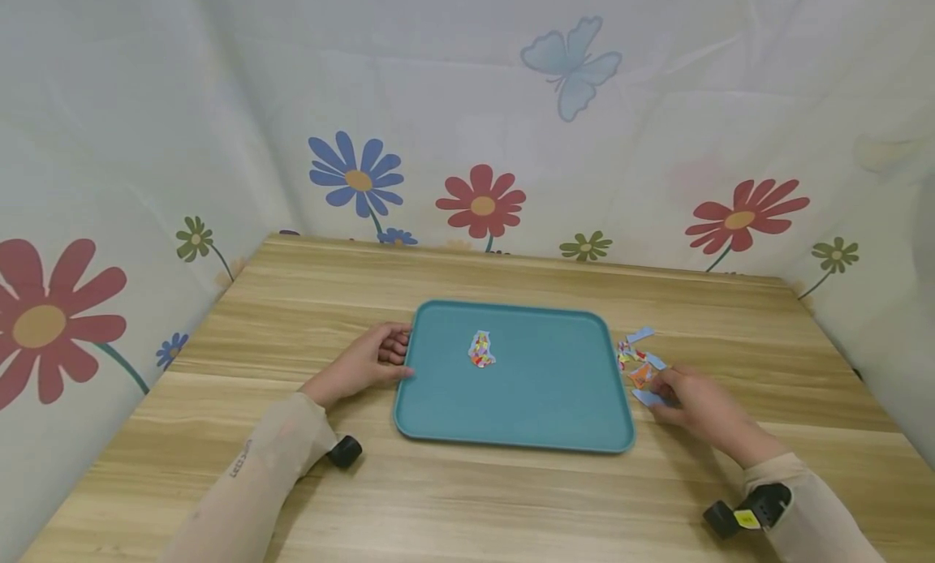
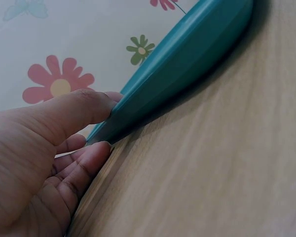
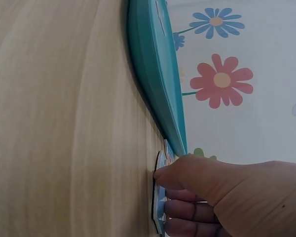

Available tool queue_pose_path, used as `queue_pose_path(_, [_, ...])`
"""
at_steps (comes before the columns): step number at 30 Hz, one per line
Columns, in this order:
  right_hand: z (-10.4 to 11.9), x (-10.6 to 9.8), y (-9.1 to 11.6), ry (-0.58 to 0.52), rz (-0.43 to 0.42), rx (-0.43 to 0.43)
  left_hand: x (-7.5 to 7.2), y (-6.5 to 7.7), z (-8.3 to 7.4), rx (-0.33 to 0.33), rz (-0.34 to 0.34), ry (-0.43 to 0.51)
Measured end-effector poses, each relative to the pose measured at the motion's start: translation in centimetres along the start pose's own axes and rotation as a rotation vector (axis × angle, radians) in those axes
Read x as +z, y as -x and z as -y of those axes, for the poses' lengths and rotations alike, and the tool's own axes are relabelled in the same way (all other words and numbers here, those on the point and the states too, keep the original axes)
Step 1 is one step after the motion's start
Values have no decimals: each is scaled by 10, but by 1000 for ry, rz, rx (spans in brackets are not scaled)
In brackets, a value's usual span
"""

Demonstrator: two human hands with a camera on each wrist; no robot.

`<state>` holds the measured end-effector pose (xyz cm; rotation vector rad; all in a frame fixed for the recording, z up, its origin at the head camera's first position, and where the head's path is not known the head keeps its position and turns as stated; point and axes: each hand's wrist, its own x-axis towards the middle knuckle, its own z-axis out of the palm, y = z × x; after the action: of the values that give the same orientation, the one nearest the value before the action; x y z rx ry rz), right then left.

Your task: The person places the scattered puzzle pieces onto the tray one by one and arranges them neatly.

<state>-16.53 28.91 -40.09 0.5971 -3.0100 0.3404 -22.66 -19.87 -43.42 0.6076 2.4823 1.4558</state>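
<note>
Pieces [image 1: 640, 334] loose beside the right edge of the tray [image 1: 555, 376], one in hand.
The right hand [image 1: 697, 405] pinches a blue piece [image 1: 644, 397] lying close among others; dragging it could scatter the orange piece [image 1: 640, 376] next to it, or its thin edge could slip free. The left hand [image 1: 368, 360] grips the tray's left rim, where a tug might jolt the patterned cluster [image 1: 481, 350] lying inside.

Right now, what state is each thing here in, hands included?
Tray: lying flat on the table, not full.
Colorful patch: inside the tray, left of its middle; one piece or several, I cannot tell.
Loose pieces: clustered outside the tray, by its right edge.
Left hand: holding the tray's left rim.
Right hand: thumb and curled fingers on a pale blue piece.
Patterned cloth: hanging, creased.
</note>
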Motion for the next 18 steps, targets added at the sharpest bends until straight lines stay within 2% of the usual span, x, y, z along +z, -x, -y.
queue_pose_path(18, [5,-9,4,-41,-9,36,-1,1,-3,-15,5,-12])
